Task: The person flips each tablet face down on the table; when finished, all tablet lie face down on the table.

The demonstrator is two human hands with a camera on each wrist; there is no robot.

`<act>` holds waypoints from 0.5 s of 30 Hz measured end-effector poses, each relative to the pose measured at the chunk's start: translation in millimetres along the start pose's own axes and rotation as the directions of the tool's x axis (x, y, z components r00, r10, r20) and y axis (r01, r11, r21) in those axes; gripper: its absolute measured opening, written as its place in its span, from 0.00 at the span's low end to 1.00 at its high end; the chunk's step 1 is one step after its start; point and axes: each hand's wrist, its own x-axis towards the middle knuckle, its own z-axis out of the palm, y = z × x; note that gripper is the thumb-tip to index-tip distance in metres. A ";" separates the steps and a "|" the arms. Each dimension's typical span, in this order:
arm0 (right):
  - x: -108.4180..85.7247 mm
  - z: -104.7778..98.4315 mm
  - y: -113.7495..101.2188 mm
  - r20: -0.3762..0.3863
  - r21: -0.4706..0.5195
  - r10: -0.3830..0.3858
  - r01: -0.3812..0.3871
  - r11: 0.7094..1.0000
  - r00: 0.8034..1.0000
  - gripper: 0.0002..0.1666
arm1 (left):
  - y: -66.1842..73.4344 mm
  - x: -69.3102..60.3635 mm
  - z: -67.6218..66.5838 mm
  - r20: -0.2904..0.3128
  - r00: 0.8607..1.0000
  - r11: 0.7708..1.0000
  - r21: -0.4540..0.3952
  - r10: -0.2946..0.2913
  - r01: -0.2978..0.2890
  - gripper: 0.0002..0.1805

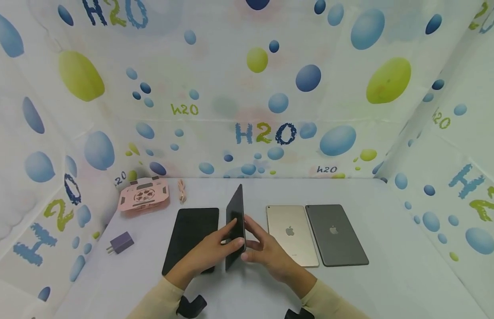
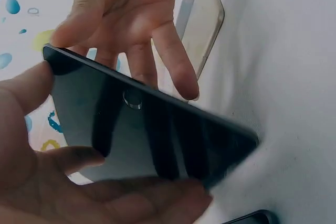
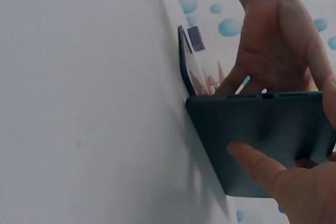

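Note:
A dark tablet (image 1: pixel 236 201) stands tipped up on its edge between my two hands, its black screen facing left. My left hand (image 1: pixel 211 251) holds it from the screen side, the thumb at the near upper corner. From the back side my right hand (image 1: pixel 272 257) holds the same tablet, one finger lying on the grey back in the right wrist view. A round home button shows on the screen in the left wrist view. Left of it another tablet (image 1: pixel 195 226) lies with its black screen up, partly behind my left hand.
Right of my hands lie a gold tablet (image 1: pixel 291 243) and a dark grey tablet (image 1: pixel 336 239), backs up. At the left are a pink box-like object (image 1: pixel 144 195), a coiled pink cable (image 1: pixel 182 191) and a purple charger plug (image 1: pixel 121 243). A patterned curtain (image 1: pixel 223 106) hangs behind the white table.

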 end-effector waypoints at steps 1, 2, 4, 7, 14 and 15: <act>-0.2 0.9 -0.9 -0.006 -0.014 -0.008 0.008 1.000 1.000 0.58 | -0.1 -0.3 0.0 0.018 1.000 0.999 -0.048 0.003 -0.002 0.44; -0.4 1.8 -1.9 -0.012 -0.035 -0.015 0.014 0.999 1.000 0.57 | -0.3 -0.1 0.0 0.034 0.999 0.995 -0.096 0.008 -0.004 0.43; -0.4 3.9 -4.1 -0.028 -0.093 -0.022 0.020 0.996 0.999 0.53 | -0.1 -0.5 -0.2 0.062 0.998 0.979 -0.201 0.026 -0.013 0.42; -0.9 7.0 -7.2 -0.049 -0.212 -0.027 0.016 0.977 0.998 0.49 | -0.7 -0.6 0.4 0.095 0.994 0.935 -0.354 0.062 -0.025 0.41; -1.9 7.8 -9.5 -0.061 -0.510 -0.106 0.060 0.858 0.992 0.48 | -8.6 0.6 4.3 0.095 0.985 0.768 -0.638 0.141 -0.048 0.37; -1.9 8.0 -9.0 -0.063 -0.549 -0.116 0.063 0.833 0.991 0.49 | -9.8 0.8 4.9 0.086 0.986 0.739 -0.672 0.141 -0.047 0.36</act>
